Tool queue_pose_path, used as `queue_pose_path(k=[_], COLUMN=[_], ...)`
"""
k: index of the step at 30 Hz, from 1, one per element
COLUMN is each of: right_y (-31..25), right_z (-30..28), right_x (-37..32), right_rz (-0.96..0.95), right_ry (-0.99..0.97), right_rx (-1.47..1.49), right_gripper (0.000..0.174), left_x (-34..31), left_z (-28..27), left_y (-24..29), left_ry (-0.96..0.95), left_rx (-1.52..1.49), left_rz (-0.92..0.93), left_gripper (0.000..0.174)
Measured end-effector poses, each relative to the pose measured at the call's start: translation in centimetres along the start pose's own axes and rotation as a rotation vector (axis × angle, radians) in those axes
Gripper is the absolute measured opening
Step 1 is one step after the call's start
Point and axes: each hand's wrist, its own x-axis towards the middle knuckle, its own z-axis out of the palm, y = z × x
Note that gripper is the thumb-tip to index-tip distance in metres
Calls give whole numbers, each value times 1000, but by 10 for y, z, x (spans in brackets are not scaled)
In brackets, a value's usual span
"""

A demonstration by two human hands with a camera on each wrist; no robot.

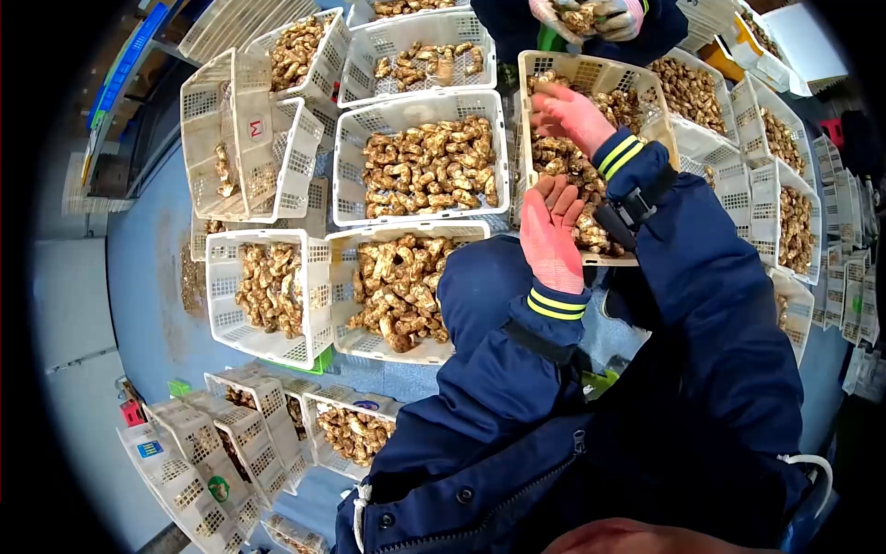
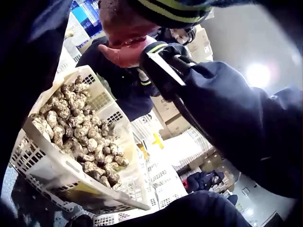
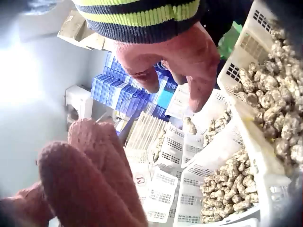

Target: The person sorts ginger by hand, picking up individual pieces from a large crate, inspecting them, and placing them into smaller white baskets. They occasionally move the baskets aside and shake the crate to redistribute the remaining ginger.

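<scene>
A white perforated crate [image 1: 524, 138] holding many brown-and-white mushrooms [image 1: 565, 162] lies beneath both hands. My right hand [image 1: 572, 118] hovers over its left part with fingers apart, holding nothing visible. Palm up near the crate's lower left side, my left hand [image 1: 552, 238] has loosely bent fingers and nothing visible on the palm. The right wrist view shows my right hand [image 3: 175, 59] above, thumb and fingers separated, and my left hand [image 3: 94, 175] at lower left, not touching it. In the left wrist view the mushrooms [image 2: 80, 132] sit below both hands.
Crates of mushrooms stand to the left, one centre crate [image 1: 420, 217] beside the near one. More crates [image 1: 738, 171] line the right, and stacked ones [image 1: 185, 443] stand at lower left. Across the crate, another person's gloved hands [image 1: 591, 18] hold mushrooms.
</scene>
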Motion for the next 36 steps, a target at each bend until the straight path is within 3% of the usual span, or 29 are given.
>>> queue_pose_path(k=[2, 6, 10, 11, 14, 17, 18, 22, 24, 26, 28, 29, 32, 33, 36], right_y=[11, 41, 61, 52, 64, 91, 104, 121, 109, 88, 59, 63, 43, 37, 28], right_z=[-18, -79, -125, -116, -98, -78, -75, -69, -69, -76, -88, -93, -111, -111, -97], right_x=[-11, -22, -15, -20, -8, 3, 5, 7, 5, -4, -27, -40, -84, -102, -126], right_rz=[108, 189, 96, 2, 65, -5, -158, -275, -172, -58, 138, 102, 74, 110, 78], right_ry=[-90, 77, 50, 44, -143, -271, -293, -181, -135, -50, -71, -61, -367, -202, -218], right_rx=[-89, -121, -754, -1211, -1454, -1691, -1860, -1970, -1879, -1440, -786, -102, 425, 366, 249], right_gripper=[39, 29, 32, 37, 41, 41, 35, 19, 21, 30, 35, 39, 40, 50, 50], left_x=[2, -3, 3, 4, 9, 9, 10, 9, 12, 11, 14, 15, 15, 19, 18], left_z=[1, 4, 3, 3, 1, -2, -2, 5, 2, -3, -2, -2, -8, -13, -8], left_y=[2, 7, 21, 24, 25, 24, 23, 22, 22, 21, 19, 18, 14, 12, 4], left_ry=[32, 3, 47, 28, 41, 22, -13, 97, 60, 24, -45, -28, -37, -138, -92], left_rx=[-6, 38, 32, 25, 8, 19, 11, 86, 71, 51, 91, 92, 136, 120, 167], left_rz=[-30, 37, 108, 137, 140, 126, 127, 114, 109, 99, 122, 96, 23, 6, -16], left_gripper=[43, 41, 36, 35, 34, 33, 33, 40, 37, 34, 34, 34, 33, 34, 34])
